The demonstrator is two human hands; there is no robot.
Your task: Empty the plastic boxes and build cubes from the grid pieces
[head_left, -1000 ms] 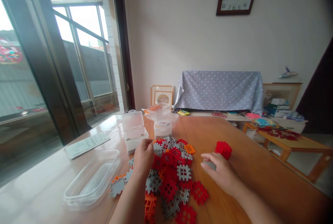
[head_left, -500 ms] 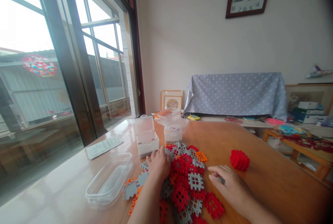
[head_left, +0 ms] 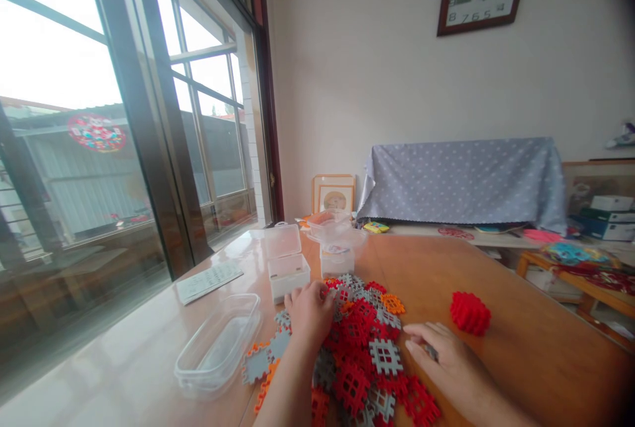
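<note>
A heap of red, grey and orange interlocking plastic squares [head_left: 352, 384] lies on the table in front of me. Over its far left side is my left hand [head_left: 311, 313], fingers curled inward, thumb and forefinger close together by a bit of red; what they pinch is partly hidden. To the right of the heap, my right hand [head_left: 441, 354] is half closed around a small grey piece [head_left: 431, 351], mostly covered by the fingers. Beyond that hand stands a compact red stack of squares [head_left: 470, 312], apart from it.
Left of the heap stands a clear plastic tub [head_left: 218, 348]. Behind are an open lidded box [head_left: 290, 278], a second white container [head_left: 337, 262] and a flat printed sheet [head_left: 210, 281]. The wooden table [head_left: 417, 262] reaches toward a cloth-covered object [head_left: 461, 182] by the wall.
My left hand's fingers have drawn together over the heap. The right hand stays beside the pile with the grey piece. The whole view has shifted slightly, moving things rightward.
</note>
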